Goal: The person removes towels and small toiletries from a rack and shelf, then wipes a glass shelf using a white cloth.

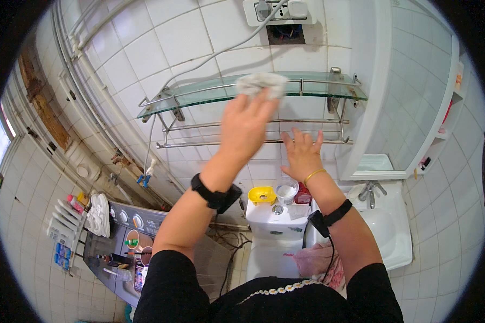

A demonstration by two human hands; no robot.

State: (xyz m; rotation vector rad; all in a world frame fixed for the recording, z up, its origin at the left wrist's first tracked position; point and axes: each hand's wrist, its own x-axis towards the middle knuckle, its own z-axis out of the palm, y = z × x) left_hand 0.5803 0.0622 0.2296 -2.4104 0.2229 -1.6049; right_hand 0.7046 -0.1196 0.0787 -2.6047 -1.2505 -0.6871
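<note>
My left hand [247, 125] reaches up to the glass shelf [199, 95] on the tiled wall. Its fingers press on a whitish cloth [261, 84], blurred by motion, which covers part of the shelf and its metal rail. Lower and to the right, my right hand [304, 155] has its fingers spread, with nothing in them. Its fingertips overlap the metal towel bars [199, 144] under the shelf; whether they touch cannot be told. Each wrist wears a black strap with a small device, and a yellow bangle circles the right one.
Below stands a toilet tank [275, 229] bearing a yellow dish [262, 195] and a clear cup [286, 191]. A mirror cabinet [409, 107] and washbasin [390, 237] are at right. A cable [221, 52] hangs from the wall socket [283, 9]. A cluttered washing machine [105, 250] stands lower left.
</note>
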